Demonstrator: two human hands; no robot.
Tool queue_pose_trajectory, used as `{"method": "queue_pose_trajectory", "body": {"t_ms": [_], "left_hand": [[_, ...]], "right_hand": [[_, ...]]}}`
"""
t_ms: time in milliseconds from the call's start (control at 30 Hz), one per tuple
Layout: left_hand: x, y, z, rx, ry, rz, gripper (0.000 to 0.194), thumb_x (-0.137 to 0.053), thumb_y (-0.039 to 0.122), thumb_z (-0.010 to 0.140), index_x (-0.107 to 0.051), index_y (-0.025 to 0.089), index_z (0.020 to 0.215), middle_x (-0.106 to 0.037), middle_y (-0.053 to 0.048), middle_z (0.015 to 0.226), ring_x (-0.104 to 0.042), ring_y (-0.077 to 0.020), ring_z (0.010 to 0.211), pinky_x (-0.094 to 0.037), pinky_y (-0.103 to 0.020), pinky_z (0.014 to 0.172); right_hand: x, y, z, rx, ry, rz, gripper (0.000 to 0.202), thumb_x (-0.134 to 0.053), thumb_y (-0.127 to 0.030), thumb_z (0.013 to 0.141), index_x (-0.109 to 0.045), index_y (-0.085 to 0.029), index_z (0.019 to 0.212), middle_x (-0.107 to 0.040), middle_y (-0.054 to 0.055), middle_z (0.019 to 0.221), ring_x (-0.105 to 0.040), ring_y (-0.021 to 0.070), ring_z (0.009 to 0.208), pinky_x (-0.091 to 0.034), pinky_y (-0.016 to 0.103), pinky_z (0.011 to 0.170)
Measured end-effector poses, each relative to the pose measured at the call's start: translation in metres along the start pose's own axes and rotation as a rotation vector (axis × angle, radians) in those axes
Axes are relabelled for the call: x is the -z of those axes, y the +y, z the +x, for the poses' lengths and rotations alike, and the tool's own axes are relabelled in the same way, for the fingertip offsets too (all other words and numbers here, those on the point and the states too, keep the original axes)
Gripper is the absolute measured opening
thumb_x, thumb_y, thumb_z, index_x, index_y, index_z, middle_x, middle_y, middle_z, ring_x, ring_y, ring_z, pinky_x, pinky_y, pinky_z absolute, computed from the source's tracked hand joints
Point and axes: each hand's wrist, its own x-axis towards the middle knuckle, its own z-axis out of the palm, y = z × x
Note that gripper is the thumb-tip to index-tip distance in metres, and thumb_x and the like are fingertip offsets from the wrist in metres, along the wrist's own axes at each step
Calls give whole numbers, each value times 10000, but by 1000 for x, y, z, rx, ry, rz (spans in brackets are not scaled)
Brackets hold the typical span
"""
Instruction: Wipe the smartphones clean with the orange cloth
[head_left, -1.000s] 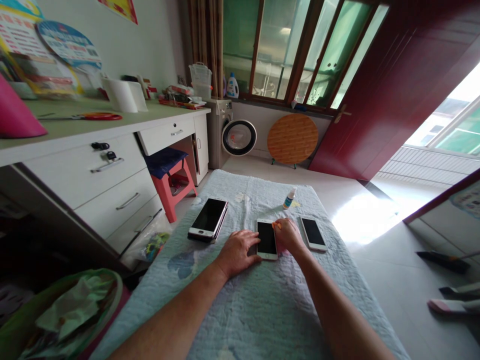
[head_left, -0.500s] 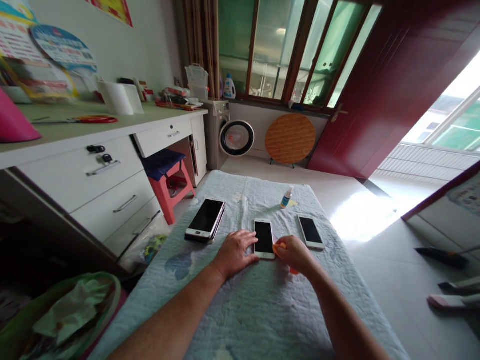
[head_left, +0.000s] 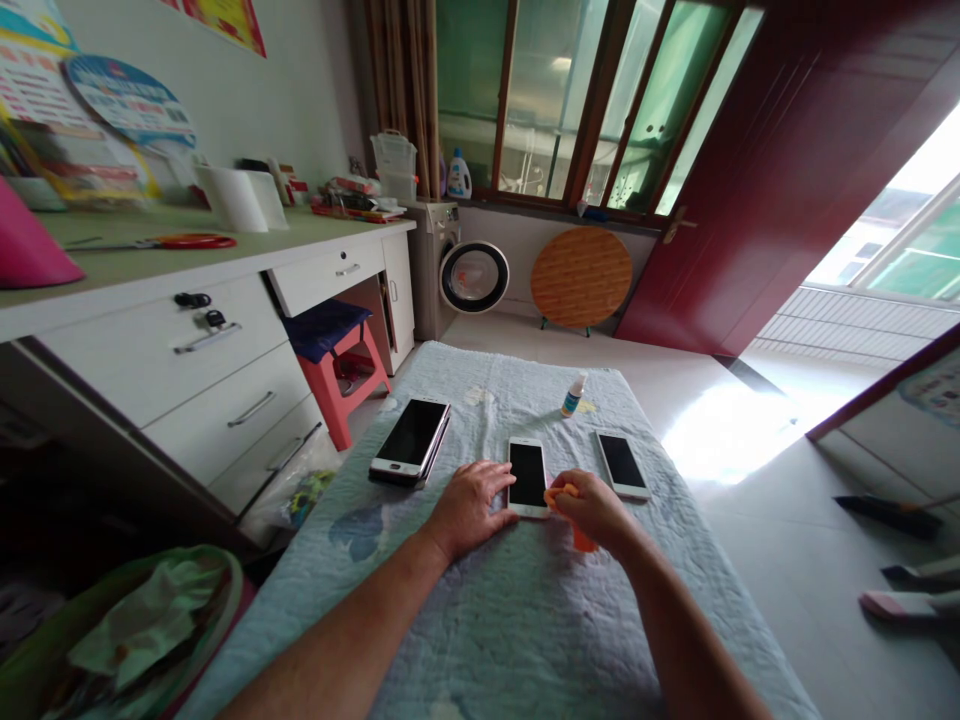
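A white phone [head_left: 528, 475] with a dark screen lies in the middle of the cloth-covered table. My left hand [head_left: 471, 503] rests flat at its left edge, fingertips touching the phone, holding nothing. At its lower right edge my right hand [head_left: 589, 505] is closed on an orange cloth [head_left: 584, 540], which hangs partly below the fingers. Another white phone [head_left: 622, 464] lies to the right. On the left sits a stack of phones [head_left: 411, 438], a white-framed one on top. A small spray bottle [head_left: 574, 395] stands upright behind the phones.
The pale blue quilted cloth [head_left: 487, 640] covers the table. Left of it are a red stool [head_left: 341, 385], a desk with drawers [head_left: 187, 355] and a green bin [head_left: 225, 590]. Beyond stand a washing machine [head_left: 435, 260] with its door ajar and a round wooden board [head_left: 581, 278].
My right hand has shifted slightly, and more of the orange cloth shows below its fingers. My left hand and the phones have stayed in place.
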Motion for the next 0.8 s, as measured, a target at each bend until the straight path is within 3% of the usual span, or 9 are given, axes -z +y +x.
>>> {"method": "queue_pose_trajectory", "body": {"t_ms": [167,500,800], "left_hand": [[1,2,0,27,14,0,570,-744,389,747,-583,196,1259,-601,-100,1311,-519,-279,1232,-376,-423,1072],[4,7,2,51,9,-7,591,-764,400,713,-594,193,1239,-614,-102,1291,-518,-297,1225,-383,-433,1061],[5,12,3,15,46,76,598,-745,512,717,-605,179,1194,-644,-106,1215,-545,-308,1149,-422,-416,992]], "right_hand": [[-9,3,4,-54,47,85,186,-535,-273,706,-673,-158,752,-572,-2,601,-475,110,555,-319,216,515],[-21,13,8,-132,105,547,191,-533,-319,655,-616,-155,708,-531,-19,590,-455,100,521,-340,217,498],[-24,4,5,-141,27,866,193,-583,-323,625,-590,-164,735,-566,-1,652,-511,118,579,-404,234,579]]}}
